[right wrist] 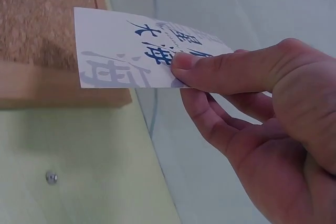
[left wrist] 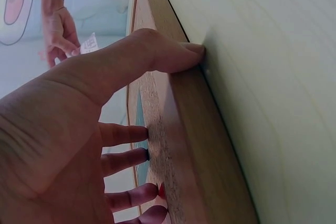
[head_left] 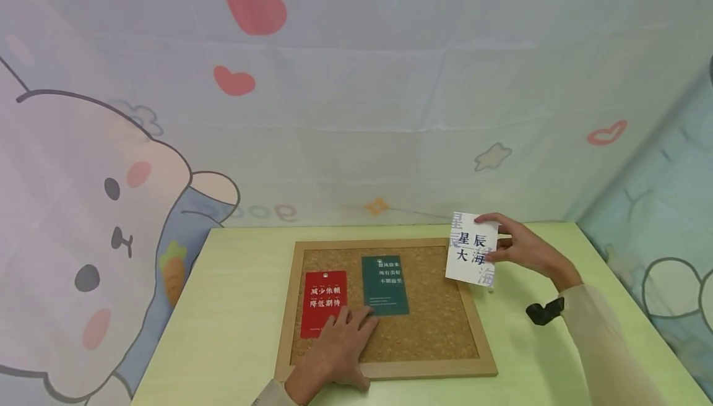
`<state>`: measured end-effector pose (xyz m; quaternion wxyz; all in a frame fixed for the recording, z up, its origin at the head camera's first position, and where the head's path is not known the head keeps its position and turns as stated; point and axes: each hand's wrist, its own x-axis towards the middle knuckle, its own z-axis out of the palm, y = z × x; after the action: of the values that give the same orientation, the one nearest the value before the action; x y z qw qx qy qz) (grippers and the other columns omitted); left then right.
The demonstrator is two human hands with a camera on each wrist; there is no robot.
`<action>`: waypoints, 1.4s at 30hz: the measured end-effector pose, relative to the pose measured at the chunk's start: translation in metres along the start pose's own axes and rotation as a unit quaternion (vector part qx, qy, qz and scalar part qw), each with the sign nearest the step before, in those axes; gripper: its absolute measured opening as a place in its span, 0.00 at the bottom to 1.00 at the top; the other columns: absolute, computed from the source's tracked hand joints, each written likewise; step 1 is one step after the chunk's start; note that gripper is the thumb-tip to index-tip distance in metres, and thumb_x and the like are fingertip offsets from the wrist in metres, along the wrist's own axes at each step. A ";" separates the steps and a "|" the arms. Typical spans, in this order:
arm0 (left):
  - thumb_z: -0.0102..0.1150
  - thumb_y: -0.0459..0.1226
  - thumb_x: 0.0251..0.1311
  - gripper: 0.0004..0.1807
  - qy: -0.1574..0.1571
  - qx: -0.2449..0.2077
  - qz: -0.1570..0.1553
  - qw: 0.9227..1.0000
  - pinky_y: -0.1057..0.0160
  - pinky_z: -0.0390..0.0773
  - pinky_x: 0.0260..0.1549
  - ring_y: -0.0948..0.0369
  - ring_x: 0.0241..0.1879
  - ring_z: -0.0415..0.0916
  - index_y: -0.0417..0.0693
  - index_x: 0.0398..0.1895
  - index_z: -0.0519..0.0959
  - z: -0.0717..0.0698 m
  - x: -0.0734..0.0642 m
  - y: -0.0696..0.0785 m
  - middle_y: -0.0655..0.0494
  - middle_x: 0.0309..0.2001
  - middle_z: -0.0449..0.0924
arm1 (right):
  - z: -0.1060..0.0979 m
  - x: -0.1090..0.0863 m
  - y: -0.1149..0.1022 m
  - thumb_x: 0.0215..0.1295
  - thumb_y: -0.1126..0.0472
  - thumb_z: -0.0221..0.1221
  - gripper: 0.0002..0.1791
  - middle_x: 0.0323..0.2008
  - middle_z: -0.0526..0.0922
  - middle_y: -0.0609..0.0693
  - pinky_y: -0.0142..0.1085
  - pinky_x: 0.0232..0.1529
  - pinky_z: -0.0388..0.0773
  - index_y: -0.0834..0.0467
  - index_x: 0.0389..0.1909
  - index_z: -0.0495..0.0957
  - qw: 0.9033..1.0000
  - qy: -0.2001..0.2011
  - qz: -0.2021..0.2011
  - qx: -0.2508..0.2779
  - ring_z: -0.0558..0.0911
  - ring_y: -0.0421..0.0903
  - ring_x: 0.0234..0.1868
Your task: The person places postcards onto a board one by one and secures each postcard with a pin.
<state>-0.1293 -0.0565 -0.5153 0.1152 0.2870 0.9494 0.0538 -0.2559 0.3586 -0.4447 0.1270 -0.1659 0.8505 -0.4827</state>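
A white card (head_left: 472,249) with dark blue and pale purple characters is pinched by my right hand (head_left: 520,248), thumb on its printed face. The card hangs above the right side of a wood-framed cork board (head_left: 434,332). On the cork lie a red card (head_left: 320,298) and a dark green card (head_left: 384,288), each with a pin at its top. My left hand (head_left: 342,347) rests on the board's front part, its thumb against the frame's edge in the left wrist view and its fingers spread over the cork near the red and green cards.
A small metal pin (right wrist: 51,177) lies on the pale table (head_left: 223,307) to the right of the board. Behind the table hangs a printed cloth (head_left: 356,115) with hearts and a cartoon animal. A black strap device (head_left: 544,312) sits on my right wrist.
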 end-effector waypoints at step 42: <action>0.81 0.61 0.34 0.60 0.008 0.012 0.005 1.000 0.48 0.74 0.60 0.51 0.62 0.63 0.58 0.76 0.67 -0.001 0.001 0.002 0.56 0.73 0.64 | 0.092 0.015 0.016 0.63 0.67 0.70 0.39 0.47 0.78 0.55 0.43 0.44 0.77 0.59 0.74 0.67 0.989 -0.108 -0.008 -0.104 0.79 0.50 0.42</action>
<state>-0.1290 -0.0544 -0.5139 0.1043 0.2928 0.9494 0.0450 -0.2381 0.2886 -0.5058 0.1968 -0.2359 0.8758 -0.3722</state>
